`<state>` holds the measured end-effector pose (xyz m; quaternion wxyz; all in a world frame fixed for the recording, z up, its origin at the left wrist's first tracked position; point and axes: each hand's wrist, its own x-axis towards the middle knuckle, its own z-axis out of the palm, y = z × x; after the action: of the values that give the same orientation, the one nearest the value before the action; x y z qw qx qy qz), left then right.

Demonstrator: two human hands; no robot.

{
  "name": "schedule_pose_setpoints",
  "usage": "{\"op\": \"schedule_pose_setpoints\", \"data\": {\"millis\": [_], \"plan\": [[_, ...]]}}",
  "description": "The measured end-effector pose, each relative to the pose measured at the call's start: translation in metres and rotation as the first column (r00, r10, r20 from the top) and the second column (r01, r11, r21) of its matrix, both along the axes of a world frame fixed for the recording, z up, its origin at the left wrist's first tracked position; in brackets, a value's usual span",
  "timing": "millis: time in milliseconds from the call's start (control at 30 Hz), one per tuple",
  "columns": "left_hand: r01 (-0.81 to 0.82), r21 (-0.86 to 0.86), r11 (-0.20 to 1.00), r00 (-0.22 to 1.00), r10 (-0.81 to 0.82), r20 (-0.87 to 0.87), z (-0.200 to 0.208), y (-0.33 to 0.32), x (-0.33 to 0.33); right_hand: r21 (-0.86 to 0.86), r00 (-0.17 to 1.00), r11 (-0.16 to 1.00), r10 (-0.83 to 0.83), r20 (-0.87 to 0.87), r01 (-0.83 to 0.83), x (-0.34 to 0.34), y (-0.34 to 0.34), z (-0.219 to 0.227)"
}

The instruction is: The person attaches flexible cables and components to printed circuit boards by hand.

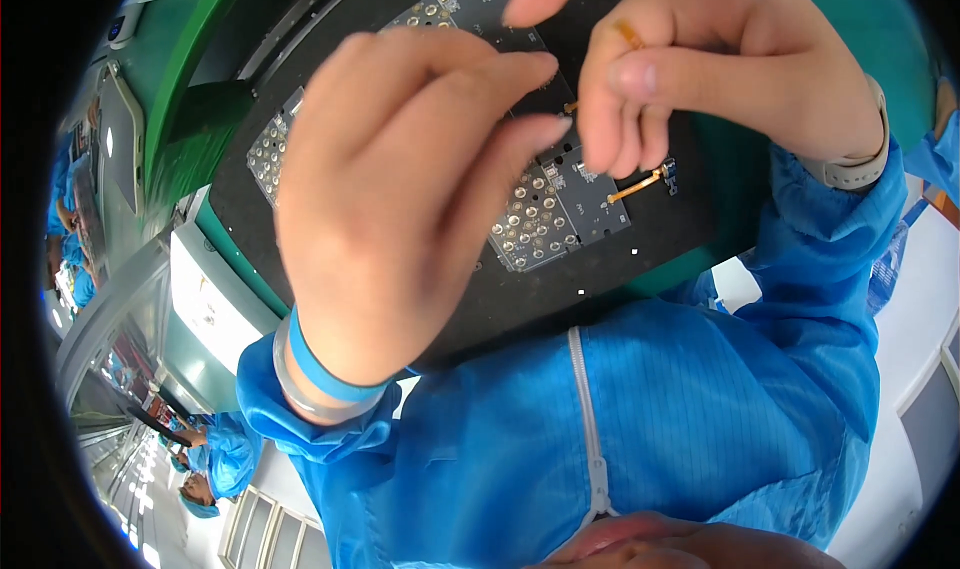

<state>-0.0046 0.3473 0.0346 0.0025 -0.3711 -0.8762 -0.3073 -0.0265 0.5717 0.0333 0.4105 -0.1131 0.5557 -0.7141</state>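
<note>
1. I see the left hand (pixel 375 194), with a bright blue band on its wrist, held over the work with its thumb tip and finger tip apart. I see nothing between them.
2. The right hand (pixel 690 64), with a pale grey watch (pixel 855 172) on its wrist, is near it, fingers curled. One finger, which looks to be its own, pokes out, and the top of the view cuts it off.
3. A small, flat orange strip (pixel 628 34) lies against a bent finger of the right hand, close to the thumb. I cannot tell if it is pinched or just resting there.
4. Under the hands are dark grey circuit boards (pixel 600 221) with rows of round silver dots. The left hand hides a lot of them, so I cannot count them.
5. At the lower board's right side, a thin orange ribbon (pixel 635 188) runs to a small dark metal end piece (pixel 670 176).
6. The boards lie on a flat black mat (pixel 520 307) on a green bench (pixel 870 24).
7. Far off at the left, people in blue (pixel 228 456) look small and bent.
</note>
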Motion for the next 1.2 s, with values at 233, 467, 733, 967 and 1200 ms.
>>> {"op": "schedule_pose_setpoints", "data": {"millis": [233,467,733,967,1200], "plan": [[0.107,0.221,0.969,0.994,-0.108,-0.01,-0.005,-0.006,-0.01,0.028,0.988,0.989,0.147,0.049,-0.149,-0.002,-0.012,0.0],[-0.015,0.258,0.966,0.994,-0.012,0.105,-0.013,-0.006,-0.01,-0.053,0.942,0.976,0.187,-0.279,-0.21,0.005,-0.013,-0.039],[0.213,0.256,0.943,0.973,-0.23,0.036,-0.013,-0.006,-0.014,-0.095,0.95,0.979,0.147,-0.275,-0.179,0.012,-0.017,-0.041],[-0.004,0.231,0.973,1.0,0.004,0.0,-0.02,-0.004,-0.009,0.185,0.514,0.942,0.016,-0.858,0.28,0.019,-0.027,-0.043],[-0.061,0.177,0.982,0.994,0.075,-0.075,-0.021,-0.004,-0.008,0.136,0.277,0.895,0.015,-0.961,0.426,0.008,-0.019,-0.039]]}}
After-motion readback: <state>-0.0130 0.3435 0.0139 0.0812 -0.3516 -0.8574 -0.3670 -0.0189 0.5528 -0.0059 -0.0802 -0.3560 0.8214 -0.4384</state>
